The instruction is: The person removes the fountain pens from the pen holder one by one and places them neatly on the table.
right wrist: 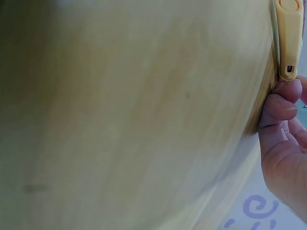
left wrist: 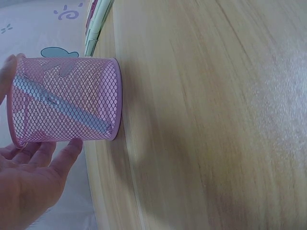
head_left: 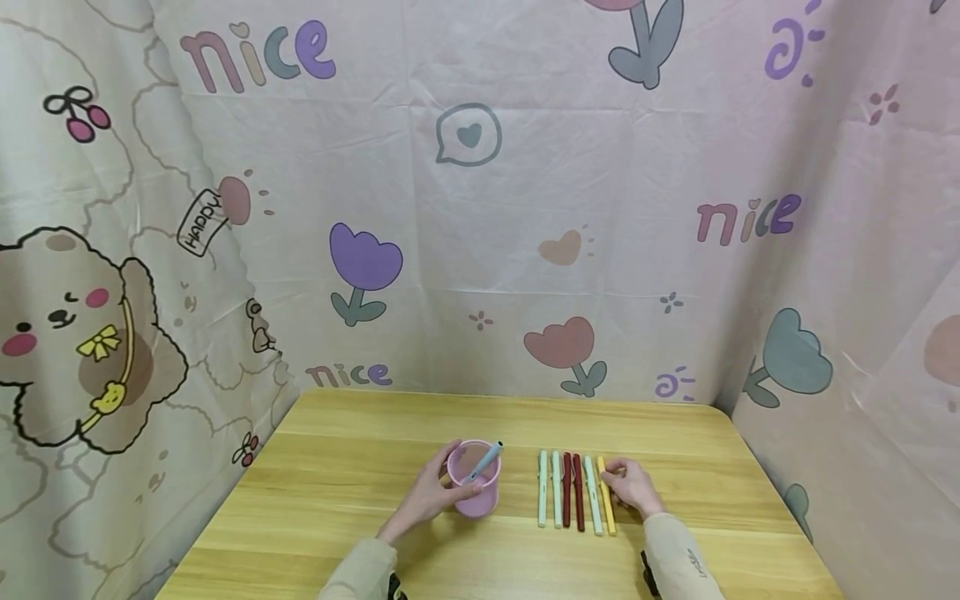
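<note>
My left hand [head_left: 438, 493] holds a pink mesh pen cup [head_left: 477, 502], with the thumb on the near side and the fingers around the far side. Inside the cup leans a light blue pen [head_left: 489, 457], its end sticking out above the rim; the left wrist view shows it slanting behind the mesh [left wrist: 62, 105]. At the right end of a row of pens, my right hand [head_left: 633, 486] pinches a yellow pen [head_left: 608, 510] near its upper part. In the right wrist view, the fingertips sit right at the end of the yellow pen's clip [right wrist: 289, 43].
Left of the yellow pen lie a pale green pen [head_left: 593, 497], two dark red pens [head_left: 578, 493] and two more pale green pens [head_left: 542, 490], side by side on the wooden table [head_left: 360, 433]. A printed curtain [head_left: 465, 217] hangs behind the table and along both sides.
</note>
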The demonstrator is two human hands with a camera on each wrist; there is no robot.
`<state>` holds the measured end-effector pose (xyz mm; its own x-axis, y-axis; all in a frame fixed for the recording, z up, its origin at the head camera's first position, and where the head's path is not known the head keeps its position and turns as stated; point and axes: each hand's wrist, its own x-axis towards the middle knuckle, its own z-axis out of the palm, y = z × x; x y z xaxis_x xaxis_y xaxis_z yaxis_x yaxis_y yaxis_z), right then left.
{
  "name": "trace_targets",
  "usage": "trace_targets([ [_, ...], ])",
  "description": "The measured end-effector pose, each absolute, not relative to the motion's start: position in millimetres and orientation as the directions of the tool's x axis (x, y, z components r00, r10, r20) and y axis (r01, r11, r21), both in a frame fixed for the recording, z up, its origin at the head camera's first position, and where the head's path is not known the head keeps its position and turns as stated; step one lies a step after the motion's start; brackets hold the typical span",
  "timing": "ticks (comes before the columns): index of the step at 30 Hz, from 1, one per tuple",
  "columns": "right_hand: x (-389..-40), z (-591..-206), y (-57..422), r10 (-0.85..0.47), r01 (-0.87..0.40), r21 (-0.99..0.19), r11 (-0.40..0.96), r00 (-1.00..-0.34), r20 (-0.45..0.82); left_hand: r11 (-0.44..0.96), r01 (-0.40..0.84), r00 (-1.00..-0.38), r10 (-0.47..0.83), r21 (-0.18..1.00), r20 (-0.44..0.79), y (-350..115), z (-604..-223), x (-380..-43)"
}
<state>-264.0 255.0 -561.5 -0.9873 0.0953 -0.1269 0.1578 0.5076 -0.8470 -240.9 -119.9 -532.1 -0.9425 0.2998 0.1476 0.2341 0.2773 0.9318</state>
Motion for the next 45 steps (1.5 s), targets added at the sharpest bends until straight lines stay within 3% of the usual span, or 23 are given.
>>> trace_targets([
  [28,-259,-558,255,0.089,0.167,-0.869,0.466,-0.986,-0.141,0.292,0.254,-0.939,0.303,0.922,0.163,-120,-535,-241],
  [39,-256,-543,242,0.138,0.041,-0.864,0.502,-0.990,0.033,0.300,0.259,-0.937,0.310,0.918,0.162,-120,-534,-241],
  [45,-253,-531,220,0.109,-0.016,-0.897,0.442,-0.992,0.071,0.311,0.269,-0.932,0.322,0.911,0.165,-120,-535,-241],
])
